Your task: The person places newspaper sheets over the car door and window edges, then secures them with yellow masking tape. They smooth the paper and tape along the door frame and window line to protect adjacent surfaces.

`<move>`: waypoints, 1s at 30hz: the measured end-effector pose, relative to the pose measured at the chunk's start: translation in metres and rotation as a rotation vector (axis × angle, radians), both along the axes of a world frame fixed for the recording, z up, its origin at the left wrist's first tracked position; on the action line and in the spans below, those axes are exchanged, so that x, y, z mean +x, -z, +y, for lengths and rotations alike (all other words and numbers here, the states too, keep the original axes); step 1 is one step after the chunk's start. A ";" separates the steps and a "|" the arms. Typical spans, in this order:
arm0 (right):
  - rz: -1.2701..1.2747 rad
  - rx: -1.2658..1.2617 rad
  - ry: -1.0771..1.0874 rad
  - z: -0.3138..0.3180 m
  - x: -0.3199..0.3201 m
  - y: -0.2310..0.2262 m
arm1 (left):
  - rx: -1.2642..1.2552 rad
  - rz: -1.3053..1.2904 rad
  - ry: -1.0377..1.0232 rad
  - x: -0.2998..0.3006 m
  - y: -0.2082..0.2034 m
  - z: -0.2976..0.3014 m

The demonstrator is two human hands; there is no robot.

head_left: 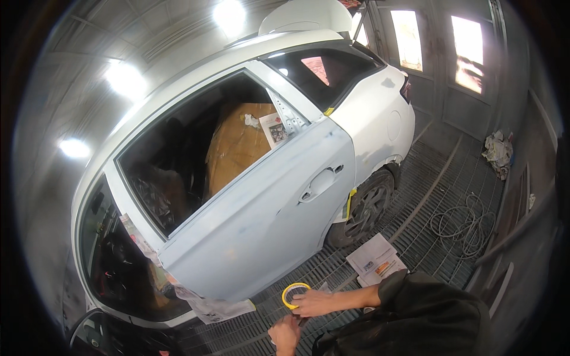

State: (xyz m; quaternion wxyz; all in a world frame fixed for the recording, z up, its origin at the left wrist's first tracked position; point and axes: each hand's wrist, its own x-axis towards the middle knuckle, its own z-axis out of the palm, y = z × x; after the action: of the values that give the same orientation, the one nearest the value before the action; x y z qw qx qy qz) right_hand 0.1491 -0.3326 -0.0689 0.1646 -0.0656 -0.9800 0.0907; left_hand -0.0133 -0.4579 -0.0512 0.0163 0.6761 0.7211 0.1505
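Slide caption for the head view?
Beside a pale car door, the right hand holds a yellow tape roll, left hand close by.

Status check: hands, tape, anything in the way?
Right hand holding yellow tape roll; left hand nearby, contents unclear. Roll apart from pale blue door. Nothing seen blocking either hand.

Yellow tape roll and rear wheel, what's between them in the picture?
In the head view, only slatted metal floor shows between the yellow tape roll at the right hand and the rear wheel.
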 end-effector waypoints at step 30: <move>0.407 -0.430 0.239 0.058 0.053 -0.082 | 0.309 -0.835 -0.266 -0.068 -0.056 -0.019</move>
State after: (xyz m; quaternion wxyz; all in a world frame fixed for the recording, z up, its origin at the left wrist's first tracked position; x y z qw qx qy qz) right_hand 0.2021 -0.2746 0.0133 0.3489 -0.1939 -0.8708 0.2871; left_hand -0.0817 -0.4773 0.0044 0.1849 0.4538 0.7024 0.5163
